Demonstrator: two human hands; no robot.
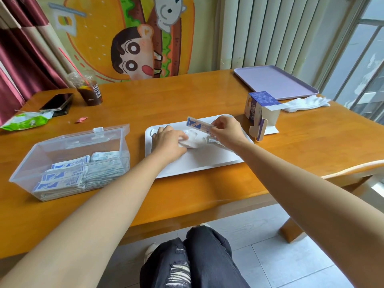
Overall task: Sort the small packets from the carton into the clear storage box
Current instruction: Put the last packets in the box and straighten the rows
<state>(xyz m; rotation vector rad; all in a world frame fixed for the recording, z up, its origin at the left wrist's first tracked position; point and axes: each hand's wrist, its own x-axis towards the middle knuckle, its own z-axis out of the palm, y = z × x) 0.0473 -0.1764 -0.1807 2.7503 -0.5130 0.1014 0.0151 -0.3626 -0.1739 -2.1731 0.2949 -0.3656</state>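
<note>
Head camera looks down on my two hands over the white tray [197, 163] on the tabletop [187, 96]. My right hand [226, 129] pinches a blue-and-white strip packet [197, 124] between thumb and fingertips, just above the tray. My left hand [168, 140] curls its fingers round a small heap of white packets [192, 140] lying on the tray. To my left stands the clear storage box [41, 154], lid open, with sorted packets [83, 173] stacked in its near end. The opened carton [261, 113] stands just right of the tray.
</note>
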